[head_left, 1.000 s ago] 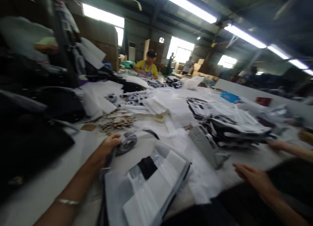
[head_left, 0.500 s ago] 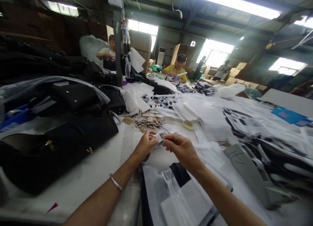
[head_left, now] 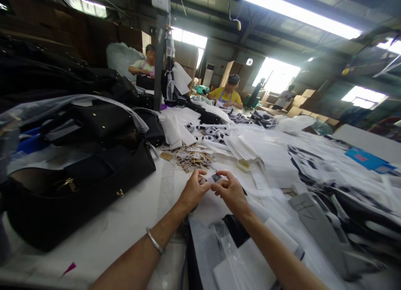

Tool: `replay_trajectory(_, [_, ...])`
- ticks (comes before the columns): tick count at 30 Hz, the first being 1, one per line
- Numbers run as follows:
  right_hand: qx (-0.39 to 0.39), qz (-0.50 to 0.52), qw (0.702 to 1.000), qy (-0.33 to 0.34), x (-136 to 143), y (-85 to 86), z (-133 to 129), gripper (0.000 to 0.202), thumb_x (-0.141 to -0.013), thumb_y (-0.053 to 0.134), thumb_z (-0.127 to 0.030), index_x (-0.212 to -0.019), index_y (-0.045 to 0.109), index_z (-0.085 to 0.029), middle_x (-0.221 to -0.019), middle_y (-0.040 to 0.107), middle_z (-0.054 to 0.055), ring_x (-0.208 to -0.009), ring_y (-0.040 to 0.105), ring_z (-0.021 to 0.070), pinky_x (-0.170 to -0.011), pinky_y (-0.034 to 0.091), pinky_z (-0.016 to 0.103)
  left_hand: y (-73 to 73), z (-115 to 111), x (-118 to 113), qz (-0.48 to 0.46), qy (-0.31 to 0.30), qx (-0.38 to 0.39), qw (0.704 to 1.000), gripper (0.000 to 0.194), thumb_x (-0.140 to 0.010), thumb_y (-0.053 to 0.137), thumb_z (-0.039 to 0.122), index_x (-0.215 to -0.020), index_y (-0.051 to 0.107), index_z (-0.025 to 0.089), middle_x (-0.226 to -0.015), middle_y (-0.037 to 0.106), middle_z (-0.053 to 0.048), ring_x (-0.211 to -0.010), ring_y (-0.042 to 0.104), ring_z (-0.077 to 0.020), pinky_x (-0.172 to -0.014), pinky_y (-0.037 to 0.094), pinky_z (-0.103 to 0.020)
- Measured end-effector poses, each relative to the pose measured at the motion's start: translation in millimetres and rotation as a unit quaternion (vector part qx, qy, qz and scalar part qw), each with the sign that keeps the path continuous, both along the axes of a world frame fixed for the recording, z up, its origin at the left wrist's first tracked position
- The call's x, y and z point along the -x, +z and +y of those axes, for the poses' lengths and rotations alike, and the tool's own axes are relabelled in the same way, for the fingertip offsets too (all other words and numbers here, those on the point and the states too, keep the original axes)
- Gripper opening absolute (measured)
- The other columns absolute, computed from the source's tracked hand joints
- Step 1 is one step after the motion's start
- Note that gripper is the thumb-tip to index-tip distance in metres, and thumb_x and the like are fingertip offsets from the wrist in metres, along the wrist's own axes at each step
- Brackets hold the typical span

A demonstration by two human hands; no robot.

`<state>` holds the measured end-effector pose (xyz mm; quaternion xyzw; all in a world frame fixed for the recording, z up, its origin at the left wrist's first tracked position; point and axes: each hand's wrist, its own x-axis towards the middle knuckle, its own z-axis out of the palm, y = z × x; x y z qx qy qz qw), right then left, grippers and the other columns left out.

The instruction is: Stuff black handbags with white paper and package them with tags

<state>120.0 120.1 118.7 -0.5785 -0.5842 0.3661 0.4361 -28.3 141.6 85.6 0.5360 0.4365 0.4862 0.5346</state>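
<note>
My left hand (head_left: 194,187) pinches a small grey-and-white piece (head_left: 216,177) in front of me. My right hand (head_left: 231,190) meets it from the other side, thumb and forefinger closed on the piece. What kind of thing it is, I cannot make out. Just beyond my fingers lies a heap of brown tags with pale strings (head_left: 194,156). Below my hands and forearms are white sheets, a clear plastic bag (head_left: 230,248) and a black strip (head_left: 239,230).
A black handbag (head_left: 84,194) with gold fittings lies at left, more black bags behind it. White foam sheets (head_left: 266,148) and wrapped straps (head_left: 216,133) spread ahead. A marked grey board (head_left: 313,210) and blue box (head_left: 369,159) lie right. Co-workers sit across the table.
My right hand's fingers have closed in on the small piece, which now sits between both hands. The view has shifted slightly, and a seated co-worker's white roll is no longer raised.
</note>
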Motion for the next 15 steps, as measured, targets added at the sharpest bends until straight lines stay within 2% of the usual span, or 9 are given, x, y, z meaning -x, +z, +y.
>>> replay_trajectory(3, [0.003, -0.048, 0.999, -0.016, 0.8, 0.4, -0.7, 0.045, -0.074, 0.068, -0.032, -0.114, 0.055, -0.02, -0.063, 0.068, -0.004, -0.057, 0.063, 0.0176, -0.061, 0.045, 0.028, -1.5, 1.2, 0.7, 0.0, 0.002, 0.004, 1.0, 0.042, -0.071, 0.067, 0.025, -0.109, 0.05, 0.019, -0.075, 0.059, 0.004, -0.065, 0.055, -0.0141, -0.061, 0.038, -0.026])
replay_trajectory(5, [-0.02, -0.131, 0.991, -0.019, -0.8, 4.2, -0.6, 0.045, -0.077, 0.067, -0.032, -0.119, 0.056, -0.02, -0.065, 0.069, -0.004, -0.063, 0.066, 0.0192, -0.066, 0.047, 0.03, -3.1, 2.4, 1.1, -0.001, 0.003, 0.009, 1.0, 0.041, -0.07, 0.068, 0.025, -0.107, 0.051, 0.018, -0.074, 0.058, 0.004, -0.064, 0.054, -0.014, -0.061, 0.038, -0.026])
replay_trajectory(8, [-0.057, -0.288, 0.956, -0.017, -6.7, 11.8, 2.7, 0.053, -0.08, 0.069, -0.035, -0.13, 0.055, -0.024, -0.071, 0.072, -0.002, -0.073, 0.07, 0.0213, -0.07, 0.045, 0.03, -3.5, 3.8, 1.8, -0.011, 0.002, 0.021, 1.0, 0.04, -0.069, 0.068, 0.025, -0.105, 0.052, 0.017, -0.073, 0.058, 0.003, -0.064, 0.055, -0.0143, -0.06, 0.038, -0.026])
replay_trajectory(10, [-0.037, -0.364, 0.93, -0.026, -12.0, 13.9, 6.7, 0.062, -0.078, 0.073, -0.042, -0.135, 0.054, -0.026, -0.075, 0.074, -0.001, -0.078, 0.071, 0.0233, -0.067, 0.043, 0.029, -1.2, 3.7, 2.0, -0.029, -0.006, 0.031, 0.999, 0.04, -0.069, 0.067, 0.026, -0.105, 0.051, 0.017, -0.073, 0.059, 0.003, -0.063, 0.055, -0.0142, -0.06, 0.039, -0.026])
replay_trajectory(13, [0.003, -0.443, 0.896, -0.036, -20.4, 11.1, 11.0, 0.069, -0.077, 0.074, -0.051, -0.138, 0.052, -0.025, -0.078, 0.075, 0.002, -0.082, 0.071, 0.0263, -0.062, 0.041, 0.029, 3.8, 2.4, 2.7, -0.065, -0.026, 0.041, 0.997, 0.042, -0.069, 0.065, 0.027, -0.107, 0.051, 0.016, -0.072, 0.06, 0.003, -0.062, 0.056, -0.014, -0.06, 0.041, -0.026])
replay_trajectory(15, [0.0, -0.472, 0.881, -0.038, -26.7, 10.7, 10.5, 0.072, -0.08, 0.072, -0.053, -0.141, 0.048, -0.024, -0.077, 0.074, 0.003, -0.081, 0.071, 0.0268, -0.061, 0.041, 0.029, 5.4, 2.4, 3.9, -0.087, -0.033, 0.052, 0.994, 0.043, -0.068, 0.066, 0.027, -0.106, 0.051, 0.016, -0.071, 0.061, 0.003, -0.062, 0.057, -0.0138, -0.06, 0.042, -0.026])
